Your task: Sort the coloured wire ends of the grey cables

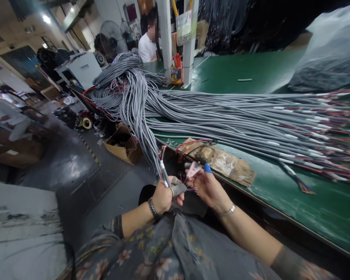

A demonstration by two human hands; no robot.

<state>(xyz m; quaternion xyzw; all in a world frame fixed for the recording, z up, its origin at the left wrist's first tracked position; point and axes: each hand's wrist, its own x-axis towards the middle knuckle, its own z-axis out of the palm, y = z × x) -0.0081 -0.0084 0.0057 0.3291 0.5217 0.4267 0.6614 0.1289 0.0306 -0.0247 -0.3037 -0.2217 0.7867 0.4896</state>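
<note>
My left hand (167,196) is closed in a fist round a grey cable (157,165) that hangs off the edge of the green workbench (309,202); thin coloured wires stick out of the cable's stripped end by my fingers. My right hand (205,186) is just to the right, fingers pinched on those thin wires, with a blue cot on one fingertip. A large bundle of grey cables (210,116) lies across the bench, its ends with coloured wires fanned out at the right. Both hands are over my lap, in front of the bench edge.
A worn brown board (227,163) with a small tool lies on the bench near my hands. A cardboard box (124,146) sits on the floor left of the bench. Far back a person in a white shirt (147,44) sits near fans. A plastic bag (332,50) lies at the right.
</note>
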